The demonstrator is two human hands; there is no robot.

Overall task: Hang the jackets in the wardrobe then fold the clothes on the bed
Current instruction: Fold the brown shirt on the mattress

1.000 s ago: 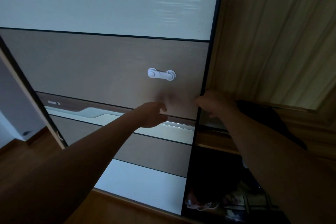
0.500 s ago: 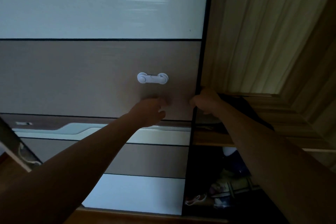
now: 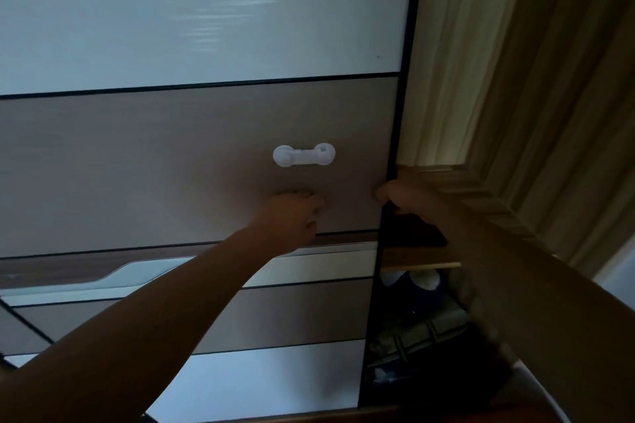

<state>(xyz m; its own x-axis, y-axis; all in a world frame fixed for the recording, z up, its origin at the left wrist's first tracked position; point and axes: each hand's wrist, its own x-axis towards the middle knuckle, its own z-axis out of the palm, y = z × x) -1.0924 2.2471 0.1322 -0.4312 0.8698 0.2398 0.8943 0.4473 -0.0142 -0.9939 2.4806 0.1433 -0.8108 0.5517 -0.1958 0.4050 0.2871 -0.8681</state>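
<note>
The wardrobe's sliding door fills the left and middle of the view, with white and brown panels. A white child-lock latch is stuck on the brown panel. My left hand presses flat against that panel just below the latch. My right hand grips the door's dark right edge, thumb on the front and fingers hidden behind it. To the right the wardrobe is open, showing a wooden shelf with a dark garment on it. No jackets or bed are in view.
Below the shelf, the dark wardrobe bottom holds a pile of clothes and bags. The wardrobe's wooden inner wall rises on the right. A strip of wooden floor shows along the bottom edge.
The door's right edge has shifted right in the view, and both hands with it. The camera angle has tilted, and the floor at lower left has dropped out of sight.
</note>
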